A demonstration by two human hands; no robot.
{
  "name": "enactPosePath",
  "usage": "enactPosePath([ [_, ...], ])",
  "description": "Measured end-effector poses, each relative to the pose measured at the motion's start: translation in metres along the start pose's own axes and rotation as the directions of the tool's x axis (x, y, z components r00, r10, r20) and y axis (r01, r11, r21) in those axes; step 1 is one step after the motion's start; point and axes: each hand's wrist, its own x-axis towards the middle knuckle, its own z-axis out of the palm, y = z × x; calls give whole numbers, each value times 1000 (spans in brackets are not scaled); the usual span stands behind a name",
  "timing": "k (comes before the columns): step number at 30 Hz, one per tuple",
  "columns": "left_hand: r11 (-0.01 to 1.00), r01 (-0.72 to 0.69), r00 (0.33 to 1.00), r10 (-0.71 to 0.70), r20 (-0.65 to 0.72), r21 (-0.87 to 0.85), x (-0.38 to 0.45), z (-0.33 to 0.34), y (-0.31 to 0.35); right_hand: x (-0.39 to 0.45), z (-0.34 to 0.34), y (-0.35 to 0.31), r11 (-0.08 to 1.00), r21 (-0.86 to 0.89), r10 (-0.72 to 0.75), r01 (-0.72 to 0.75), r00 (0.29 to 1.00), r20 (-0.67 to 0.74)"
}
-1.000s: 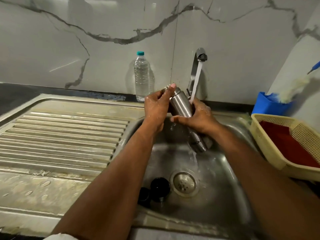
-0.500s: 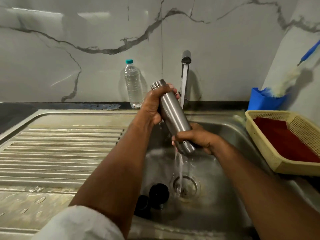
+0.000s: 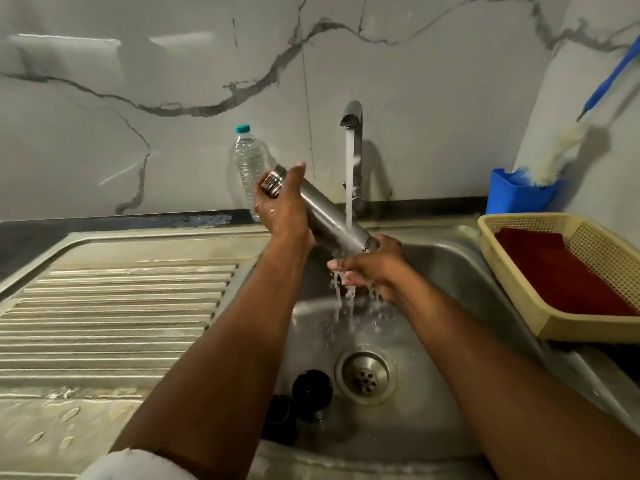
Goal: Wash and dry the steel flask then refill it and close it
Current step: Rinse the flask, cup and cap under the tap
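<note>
Flask (image 3: 332,220) lay tilted, neck up-left in left hand (image 3: 284,209) w/ fingers wrapped round it, base down-right cupped by right hand (image 3: 372,263) under tap stream (image 3: 349,174).

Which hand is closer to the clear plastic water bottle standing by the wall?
Left. The left hand grips the steel flask near its mouth, just in front of the plastic water bottle. The right hand holds the flask's lower end, farther right over the sink.

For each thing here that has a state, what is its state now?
steel flask: uncapped, tilted, under the stream
tap: running
left hand: grips the flask near its mouth
right hand: holds its lower end
plastic bottle: capped, upright
black caps: lying in the sink
</note>
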Motion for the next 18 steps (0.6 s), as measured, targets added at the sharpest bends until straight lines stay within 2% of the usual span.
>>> enactPosePath([
  [2, 1000, -19, 1000, 19, -23, 5, -4, -14, 5, 8, -4, -1, 1000, 16, -20, 21, 999, -26],
  [5, 959, -95, 995, 93, 21, 267, -7, -44, 7, 16, -12, -3, 997, 70, -19, 27, 994, -112],
  [7, 881, -138, 990, 109, 88, 453, -9, -65, 10, 15, -18, -7, 990, 108, -77, 94, 986, -151],
  [9, 791, -138, 981, 26, 192, 596, -15, -85, 12, 10, -20, -14, 973, 127, -164, 191, 967, -195],
  [12, 788, -87, 908, -189, 375, 609, -26, -111, 7, -1, -14, -30, 934, 201, -252, 297, 942, -221],
  [16, 583, -184, 849, -312, 426, 792, -28, -110, -7, -9, -9, -46, 877, 255, -359, 406, 909, -214],
  [18, 523, -221, 833, -338, 439, 823, -24, -102, -21, -13, -9, -50, 857, 232, -421, 461, 885, -200],
])
